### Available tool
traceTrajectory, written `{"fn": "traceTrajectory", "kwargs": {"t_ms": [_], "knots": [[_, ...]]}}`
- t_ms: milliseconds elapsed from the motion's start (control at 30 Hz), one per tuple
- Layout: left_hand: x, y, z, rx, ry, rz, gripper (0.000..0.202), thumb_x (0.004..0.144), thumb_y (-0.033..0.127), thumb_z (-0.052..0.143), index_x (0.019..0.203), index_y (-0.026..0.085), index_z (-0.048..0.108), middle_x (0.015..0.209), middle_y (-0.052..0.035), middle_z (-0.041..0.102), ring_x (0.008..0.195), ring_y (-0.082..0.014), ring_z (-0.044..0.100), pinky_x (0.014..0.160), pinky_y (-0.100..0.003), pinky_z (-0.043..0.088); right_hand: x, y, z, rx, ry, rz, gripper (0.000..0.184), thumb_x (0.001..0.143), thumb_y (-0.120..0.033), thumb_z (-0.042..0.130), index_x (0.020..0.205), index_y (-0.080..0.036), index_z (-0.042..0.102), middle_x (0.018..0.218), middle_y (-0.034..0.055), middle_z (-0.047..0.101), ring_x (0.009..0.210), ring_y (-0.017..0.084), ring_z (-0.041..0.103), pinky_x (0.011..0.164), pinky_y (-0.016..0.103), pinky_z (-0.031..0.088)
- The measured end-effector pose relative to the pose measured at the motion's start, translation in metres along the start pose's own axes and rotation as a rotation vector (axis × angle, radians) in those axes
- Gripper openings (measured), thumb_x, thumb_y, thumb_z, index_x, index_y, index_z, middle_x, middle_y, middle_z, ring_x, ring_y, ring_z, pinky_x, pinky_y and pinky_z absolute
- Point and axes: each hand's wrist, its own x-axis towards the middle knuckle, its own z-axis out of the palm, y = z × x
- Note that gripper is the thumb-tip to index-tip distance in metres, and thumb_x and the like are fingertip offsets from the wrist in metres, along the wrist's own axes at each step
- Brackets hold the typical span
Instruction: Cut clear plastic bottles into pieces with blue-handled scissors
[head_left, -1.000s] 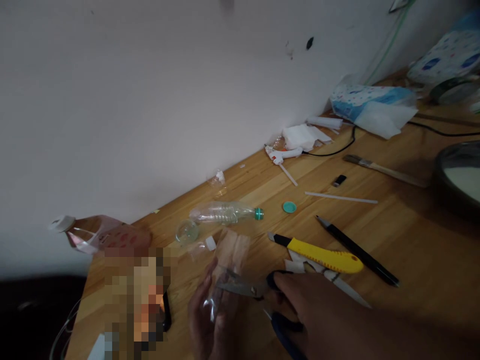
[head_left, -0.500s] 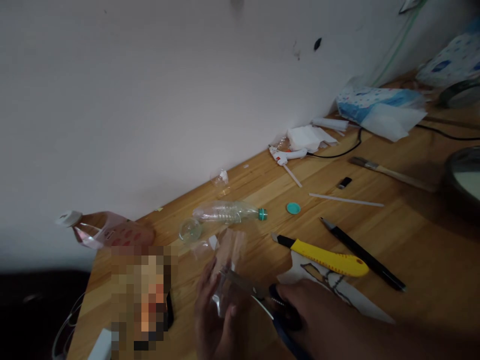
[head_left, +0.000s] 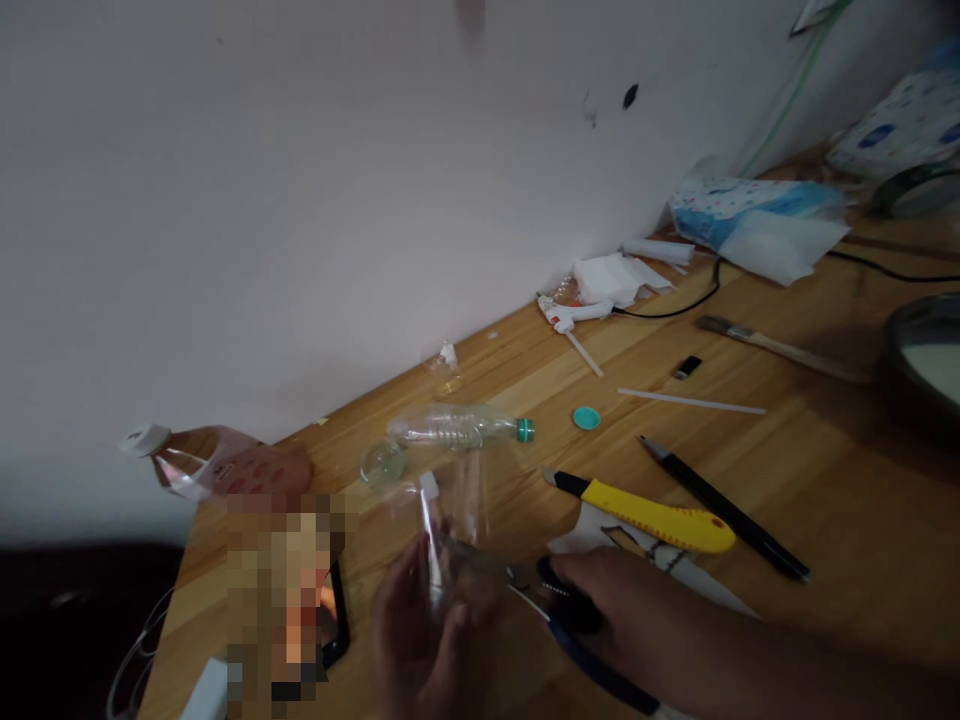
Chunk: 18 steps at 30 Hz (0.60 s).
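My left hand [head_left: 420, 630] is closed round a clear plastic piece [head_left: 469, 510], curved and shiny, in the lower middle of the head view. In my right hand [head_left: 615, 610] is a pair of scissors [head_left: 517, 580] with dark handles. Their blades point left and reach the plastic near my left fingers; I cannot tell exactly where the edge meets it. Just beyond lies a clear bottle [head_left: 461, 427] on its side, beside a round clear plastic cup piece [head_left: 382, 462]. Partly under my right hand is a paper with a drawing [head_left: 675, 570].
Right of my hands lie a yellow utility knife [head_left: 652, 510], a black pen [head_left: 727, 510], a teal cap [head_left: 586, 418], glue sticks and a brush [head_left: 780, 350]. A corded glue gun [head_left: 562, 312] rests near the wall. At left are a pink bottle [head_left: 240, 462] and a phone [head_left: 339, 620].
The scissors' handles have spread wider, with the lower handle swinging down and right. The plastic piece has turned a little in my left hand, showing a bright lengthwise glint.
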Motion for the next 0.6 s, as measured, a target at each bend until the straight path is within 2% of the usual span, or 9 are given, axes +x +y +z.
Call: {"fn": "traceTrajectory", "kwargs": {"t_ms": [67,133,300,467,600], "knots": [[0.0003,0.0005,0.0031,-0.077,-0.029,-0.044,0.054,0.074,0.032,0.083,0.124,0.034,0.065,0.122,-0.0056,0.07,0.118,-0.0287,0.065,0.093,-0.037,0.056,-0.0017,-0.0036,-0.0019,0.003,-0.029,0.008,0.009,0.077,-0.012,0.062,0.081,-0.019,0.065,0.08,0.0032,0.075,0.074,0.019,0.068,0.059,0.024,0.04],[-0.0003,-0.0007,0.0044,-0.116,-0.062,-0.104,0.061,0.072,0.034,0.084,0.129,0.035,0.061,0.124,-0.0073,0.068,0.117,-0.0297,0.065,0.087,-0.035,0.058,-0.0032,-0.0063,-0.002,-0.014,-0.043,0.035,0.009,0.078,-0.012,0.062,0.083,-0.019,0.065,0.082,0.0047,0.075,0.075,0.02,0.068,0.061,0.025,0.04],[-0.0014,-0.0041,0.0025,-0.065,-0.08,-0.184,0.064,0.071,0.035,0.085,0.131,0.032,0.062,0.123,-0.0088,0.07,0.114,-0.0279,0.066,0.088,-0.031,0.058,-0.0051,-0.004,0.0008,-0.027,-0.055,0.061,0.009,0.077,-0.013,0.065,0.083,-0.02,0.064,0.082,0.0037,0.075,0.074,0.021,0.068,0.061,0.026,0.041],[-0.0025,-0.0036,0.0047,-0.142,-0.135,-0.219,0.067,0.073,0.036,0.084,0.135,0.037,0.059,0.13,-0.0094,0.069,0.121,-0.0309,0.063,0.093,-0.038,0.057,-0.007,0.0,-0.0015,0.001,-0.066,0.015,0.014,0.078,-0.013,0.066,0.089,-0.022,0.063,0.086,0.0023,0.075,0.077,0.021,0.068,0.062,0.027,0.041],[-0.0038,-0.0015,0.0048,-0.131,-0.164,-0.26,0.065,0.072,0.033,0.084,0.133,0.036,0.061,0.131,-0.0089,0.069,0.122,-0.0305,0.062,0.091,-0.035,0.057,-0.0099,-0.0023,-0.0057,-0.003,-0.098,0.063,0.013,0.078,-0.014,0.066,0.085,-0.022,0.059,0.083,0.0009,0.074,0.075,0.02,0.067,0.06,0.026,0.039]]}}
